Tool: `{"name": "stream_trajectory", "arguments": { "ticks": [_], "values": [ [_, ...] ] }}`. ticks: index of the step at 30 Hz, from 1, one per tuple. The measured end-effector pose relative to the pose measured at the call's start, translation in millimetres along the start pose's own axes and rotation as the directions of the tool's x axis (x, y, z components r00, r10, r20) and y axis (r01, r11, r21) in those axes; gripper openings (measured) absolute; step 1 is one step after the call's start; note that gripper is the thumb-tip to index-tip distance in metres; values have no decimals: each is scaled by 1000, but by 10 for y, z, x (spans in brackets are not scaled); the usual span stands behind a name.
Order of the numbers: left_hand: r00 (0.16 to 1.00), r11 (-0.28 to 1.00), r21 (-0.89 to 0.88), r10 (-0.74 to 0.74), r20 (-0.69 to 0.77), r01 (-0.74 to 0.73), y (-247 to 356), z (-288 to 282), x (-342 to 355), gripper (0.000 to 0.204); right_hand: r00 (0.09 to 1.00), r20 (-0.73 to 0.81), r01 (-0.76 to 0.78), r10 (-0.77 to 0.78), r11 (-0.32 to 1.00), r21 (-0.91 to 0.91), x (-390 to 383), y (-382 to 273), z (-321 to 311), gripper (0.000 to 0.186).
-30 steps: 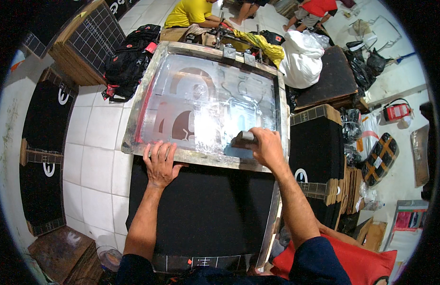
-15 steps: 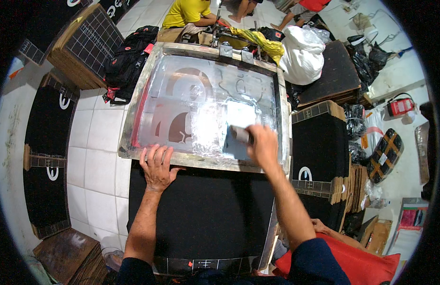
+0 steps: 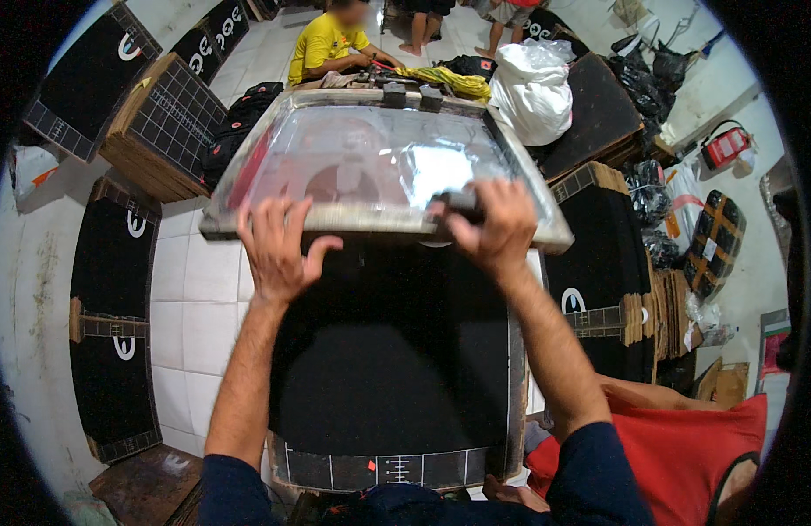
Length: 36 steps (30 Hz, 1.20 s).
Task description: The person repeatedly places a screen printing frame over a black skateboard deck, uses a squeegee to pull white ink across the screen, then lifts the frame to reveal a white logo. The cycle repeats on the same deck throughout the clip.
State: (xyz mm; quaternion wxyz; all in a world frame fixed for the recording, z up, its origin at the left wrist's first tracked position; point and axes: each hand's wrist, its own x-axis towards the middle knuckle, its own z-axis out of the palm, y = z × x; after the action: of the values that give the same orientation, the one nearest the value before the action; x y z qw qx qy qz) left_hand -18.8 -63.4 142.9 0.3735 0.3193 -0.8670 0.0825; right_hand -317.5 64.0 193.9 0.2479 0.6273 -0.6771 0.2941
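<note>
A screen-printing frame (image 3: 370, 221) with a wooden rim is tilted up, its near edge raised above black fabric (image 3: 388, 351) stretched over a board. Its mesh (image 3: 274, 162) shows pale round shapes and a bright reflection. My left hand (image 3: 278, 250) holds the near rim toward the left, fingers over the wood and thumb out to the side. At the right of that same rim, my right hand (image 3: 502, 223) is closed around a dark squeegee (image 3: 458, 206), slightly blurred. Two metal hinge clamps (image 3: 395, 96) stand at the frame's far edge.
Black printed panels (image 3: 116, 263) stand at the left, and more stacked boards (image 3: 598, 263) at the right. A person in red (image 3: 659, 447) is close by my right arm. Beyond the frame are a person in yellow (image 3: 322, 48) and a white sack (image 3: 532, 92).
The frame's near edge has risen off the fabric, with my left hand on it. My right hand has brought the squeegee from the mesh to the near rim. The view has shifted.
</note>
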Motion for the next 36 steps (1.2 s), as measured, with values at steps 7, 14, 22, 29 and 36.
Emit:
{"name": "stream_trajectory", "arguments": {
  "ticks": [7, 14, 22, 29, 36],
  "values": [
    [914, 964, 73, -218, -343, 257, -251, -553, 862, 98, 992, 11, -120, 123, 984, -132, 1670, 354, -311, 73],
    [366, 389, 115, -913, 178, 914, -1127, -482, -3020, 69, 963, 110, -222, 246, 955, -195, 2191, 384, -467, 83],
    [-226, -279, -27, -829, 512, 960, 241, -1107, -5937, 33, 967, 114, -207, 230, 962, -180, 2427, 449, -501, 69],
    [-33, 64, 213, -906, 423, 975, 381, -1233, -5828, 43, 958, 140, -227, 251, 959, -167, 2433, 514, -528, 67],
    [-321, -241, 222, -822, 471, 945, 341, -1284, -6033, 58, 959, 129, -230, 251, 960, -161, 2451, 620, -490, 72]
  ]
}}
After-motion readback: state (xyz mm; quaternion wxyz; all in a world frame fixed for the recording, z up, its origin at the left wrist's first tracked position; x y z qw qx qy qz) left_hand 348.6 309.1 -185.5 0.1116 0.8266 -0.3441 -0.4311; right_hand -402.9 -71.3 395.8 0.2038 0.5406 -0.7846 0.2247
